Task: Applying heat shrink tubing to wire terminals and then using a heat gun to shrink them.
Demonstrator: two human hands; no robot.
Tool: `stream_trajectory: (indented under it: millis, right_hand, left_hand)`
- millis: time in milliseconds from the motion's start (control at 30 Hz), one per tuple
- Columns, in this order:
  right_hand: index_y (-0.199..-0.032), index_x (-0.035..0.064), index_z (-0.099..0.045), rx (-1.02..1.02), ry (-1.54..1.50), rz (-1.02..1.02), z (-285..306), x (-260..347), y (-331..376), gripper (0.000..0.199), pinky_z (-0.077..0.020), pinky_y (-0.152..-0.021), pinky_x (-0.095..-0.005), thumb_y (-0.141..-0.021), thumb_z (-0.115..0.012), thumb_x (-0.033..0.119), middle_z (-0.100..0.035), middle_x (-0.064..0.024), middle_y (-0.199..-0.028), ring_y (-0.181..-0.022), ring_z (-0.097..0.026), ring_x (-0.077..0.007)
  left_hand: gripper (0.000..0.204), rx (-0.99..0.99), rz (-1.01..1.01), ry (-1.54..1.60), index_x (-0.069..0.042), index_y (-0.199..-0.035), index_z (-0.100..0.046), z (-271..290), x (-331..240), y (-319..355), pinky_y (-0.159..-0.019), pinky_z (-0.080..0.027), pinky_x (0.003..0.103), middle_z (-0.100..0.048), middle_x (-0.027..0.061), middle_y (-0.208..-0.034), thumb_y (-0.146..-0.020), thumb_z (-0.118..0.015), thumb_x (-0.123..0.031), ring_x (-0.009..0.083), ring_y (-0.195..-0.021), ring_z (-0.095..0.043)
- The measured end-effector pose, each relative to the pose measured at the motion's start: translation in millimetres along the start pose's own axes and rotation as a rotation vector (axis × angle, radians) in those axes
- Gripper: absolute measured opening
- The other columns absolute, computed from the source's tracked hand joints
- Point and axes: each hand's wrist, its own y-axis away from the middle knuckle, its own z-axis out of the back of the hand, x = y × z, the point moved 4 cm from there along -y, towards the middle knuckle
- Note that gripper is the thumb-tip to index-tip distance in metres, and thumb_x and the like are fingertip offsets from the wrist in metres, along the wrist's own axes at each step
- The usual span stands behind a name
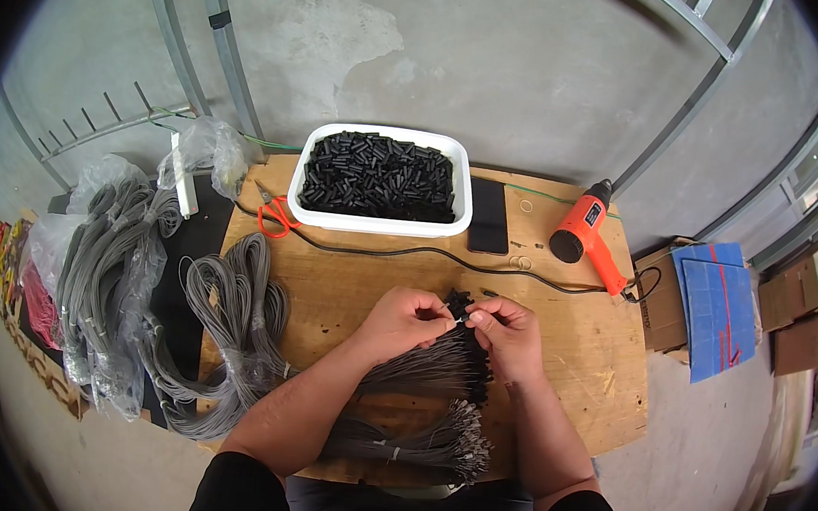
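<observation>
My left hand (408,325) is closed in a pinch at the end of a thin grey cable, whose small white tip (462,319) shows between my hands. Facing it, my right hand (510,338) pinches what looks like a short black sleeve; the fingers partly cover it. Under my hands lies a bundle of grey cables (424,370) with black sleeves on the ends. Closer to me rests a second tied bundle (394,444), its pale bare ends fanned out to the right.
A white tub (383,224) full of short black sleeves stands at the back of the wooden table (573,365). Beside it are a phone (490,218), an orange heat gun (584,229) with a black cord, and orange-handled pliers (277,218). Coiled grey cables (242,305) cover the left.
</observation>
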Motion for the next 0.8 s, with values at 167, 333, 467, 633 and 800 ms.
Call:
stream_trajectory:
  millis: [167, 333, 467, 633, 800]
  right_hand:
    - [-0.101, -0.0025, -0.071, -0.064, -0.078, 0.01, 6.5, -0.6, -0.7, 0.009, -0.0365, -0.054, -0.02, -0.094, -0.071, 0.004, -0.068, -0.0044, -0.082, -0.059, -0.046, -0.0052]
    - [-0.102, -0.0018, -0.069, -0.003, -0.244, -0.095, 5.9, 1.1, -0.9, 0.013, -0.0349, -0.052, -0.021, -0.097, -0.07, 0.01, -0.069, -0.0068, -0.082, -0.057, -0.046, -0.0079]
    - [-0.101, 0.0, -0.067, 0.076, -0.339, -0.178, 9.5, 1.2, 0.0, 0.016, -0.0325, -0.051, -0.0211, -0.1, -0.067, 0.016, -0.069, -0.0078, -0.082, -0.057, -0.046, -0.0097]
    - [-0.1, 0.0014, -0.068, 0.093, -0.359, -0.223, 6.8, -3.7, 0.1, 0.016, -0.0334, -0.051, -0.0205, -0.099, -0.069, 0.017, -0.069, -0.0068, -0.081, -0.057, -0.046, -0.0088]
    - [-0.1, 0.0022, -0.068, 0.092, -0.349, -0.237, 5.1, -3.0, 1.0, 0.015, -0.0344, -0.051, -0.0196, -0.098, -0.07, 0.017, -0.07, -0.0062, -0.081, -0.057, -0.047, -0.008]
  left_hand:
    - [0.014, -0.003, 0.041, 0.017, 0.004, -0.099, -0.073, 4.1, -3.0, -0.1, -0.063, -0.051, 0.022, -0.069, 0.0044, -0.08, -0.091, -0.075, -0.007, 0.0087, -0.068, -0.063]
    - [0.012, -0.018, 0.009, -0.081, 0.004, -0.098, -0.073, 7.9, -0.4, 0.1, -0.064, -0.051, 0.022, -0.07, 0.0046, -0.08, -0.091, -0.075, -0.006, 0.0084, -0.07, -0.064]
    - [0.011, -0.003, -0.018, -0.086, 0.004, -0.097, -0.073, 4.4, -3.2, -0.6, -0.064, -0.05, 0.022, -0.07, 0.0041, -0.081, -0.091, -0.075, -0.005, 0.0081, -0.071, -0.064]
    - [0.011, 0.02, -0.006, -0.037, 0.005, -0.097, -0.073, 3.7, -2.6, -0.3, -0.064, -0.05, 0.022, -0.069, 0.0038, -0.08, -0.091, -0.075, -0.004, 0.0081, -0.07, -0.063]
    - [0.011, 0.026, 0.005, -0.003, 0.005, -0.097, -0.073, 2.9, -4.9, 1.2, -0.065, -0.05, 0.022, -0.069, 0.0035, -0.08, -0.091, -0.074, -0.004, 0.008, -0.071, -0.063]
